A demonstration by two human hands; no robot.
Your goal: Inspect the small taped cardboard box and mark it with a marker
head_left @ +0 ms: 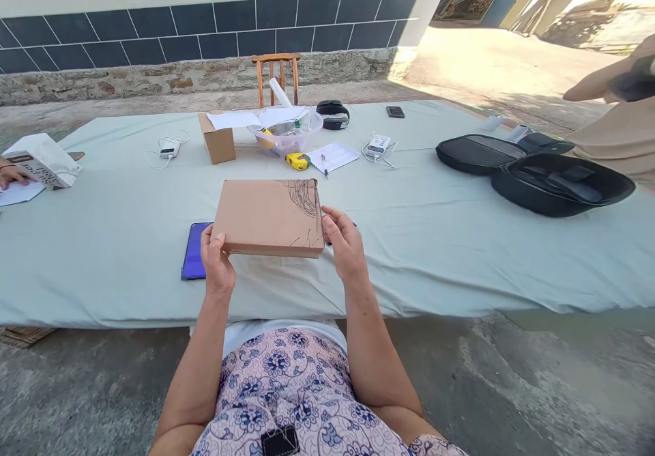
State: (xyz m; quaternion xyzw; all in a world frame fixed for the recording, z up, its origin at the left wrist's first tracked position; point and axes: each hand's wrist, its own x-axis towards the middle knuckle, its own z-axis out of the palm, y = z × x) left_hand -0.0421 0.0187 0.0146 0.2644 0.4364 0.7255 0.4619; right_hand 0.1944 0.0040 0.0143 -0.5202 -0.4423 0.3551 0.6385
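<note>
A flat brown cardboard box (260,214) is held up over the near side of the table, with dark scribbled lines on its upper right corner. My left hand (217,261) grips its lower left corner, thumb on top. At the right end, my right hand (346,244) closes on the box edge, its thumb against the side. A thin dark thing shows near the right fingers, mostly hidden, and I cannot make out what it is. Partly behind my left hand, a blue-screened tablet (194,254) lies on the cloth.
Beyond the box lie a yellow tape measure (297,161), a paper with a pen (333,158), a plastic basket (286,140) and a small carton (219,143). An open black case (563,183) sits right. Another person's hand (11,173) is at far left; someone stands at right.
</note>
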